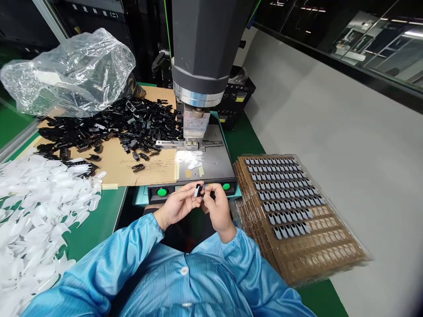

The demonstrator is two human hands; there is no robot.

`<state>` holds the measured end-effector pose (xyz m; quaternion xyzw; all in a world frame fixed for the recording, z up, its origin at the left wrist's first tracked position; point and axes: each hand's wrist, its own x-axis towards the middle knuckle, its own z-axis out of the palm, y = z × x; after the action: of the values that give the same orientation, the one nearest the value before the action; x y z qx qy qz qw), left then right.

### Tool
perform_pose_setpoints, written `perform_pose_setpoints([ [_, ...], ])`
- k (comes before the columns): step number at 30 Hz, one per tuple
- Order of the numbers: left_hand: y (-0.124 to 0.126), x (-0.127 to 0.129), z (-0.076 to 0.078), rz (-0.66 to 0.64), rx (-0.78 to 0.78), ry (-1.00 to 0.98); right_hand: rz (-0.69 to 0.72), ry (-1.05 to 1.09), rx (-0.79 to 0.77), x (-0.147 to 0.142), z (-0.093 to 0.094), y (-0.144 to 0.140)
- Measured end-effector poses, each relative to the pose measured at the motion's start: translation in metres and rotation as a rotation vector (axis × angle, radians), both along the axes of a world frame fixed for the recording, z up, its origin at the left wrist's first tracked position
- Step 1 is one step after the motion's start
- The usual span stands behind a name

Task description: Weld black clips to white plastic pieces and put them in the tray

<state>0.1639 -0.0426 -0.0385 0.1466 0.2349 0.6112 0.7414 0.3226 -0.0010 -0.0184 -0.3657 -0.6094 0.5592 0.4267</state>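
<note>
My left hand (178, 204) and my right hand (216, 207) meet in front of the press base, both in blue sleeves. Between their fingertips sits a small black-and-white part (197, 189); the left thumb and fingers pinch it, and the right fingers touch it from the other side. A heap of black plastic clips (115, 127) lies on cardboard at the left. White plastic pieces (36, 207) are spread along the near left. A few white pieces (190, 159) rest on the press plate.
A grey press head (201, 48) hangs over the metal plate (214, 163), with two green buttons (161, 192) on its front. Stacked brown trays (291, 211) holding several finished parts lie to the right. A clear plastic bag (69, 70) sits at the back left.
</note>
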Motion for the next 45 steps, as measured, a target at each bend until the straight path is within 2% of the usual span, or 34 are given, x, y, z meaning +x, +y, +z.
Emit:
perform_pose_setpoints([
  [4,-0.001,0.002,-0.004,0.035,0.048,0.134,-0.039,-0.093,0.084,0.0,0.008,0.0],
  [8,-0.003,0.005,-0.011,0.171,0.197,0.507,-0.085,-0.161,0.111,0.001,0.01,-0.001],
  [13,-0.004,0.006,-0.02,0.376,0.34,0.941,-0.149,-0.238,0.145,0.004,0.004,0.001],
  [18,-0.005,0.004,-0.019,0.44,0.476,1.191,-0.151,-0.269,0.137,0.006,-0.001,0.001],
  [26,-0.007,0.003,-0.016,0.443,0.518,1.251,-0.162,-0.293,0.143,0.008,0.0,0.002],
  [32,-0.007,0.004,-0.016,0.416,0.477,1.223,-0.162,-0.269,0.152,0.011,-0.003,0.003],
  [35,-0.008,0.006,-0.014,0.383,0.43,1.159,-0.162,-0.255,0.151,0.011,-0.004,-0.001],
  [38,-0.013,0.011,-0.013,0.353,0.318,1.024,-0.133,-0.273,0.192,0.011,-0.003,-0.011],
  [42,-0.019,0.017,-0.017,0.325,0.134,0.908,-0.086,-0.455,0.339,0.013,-0.005,-0.027],
  [45,-0.023,0.021,-0.018,0.277,0.147,0.945,-0.083,-0.557,0.403,0.021,-0.004,-0.036],
])
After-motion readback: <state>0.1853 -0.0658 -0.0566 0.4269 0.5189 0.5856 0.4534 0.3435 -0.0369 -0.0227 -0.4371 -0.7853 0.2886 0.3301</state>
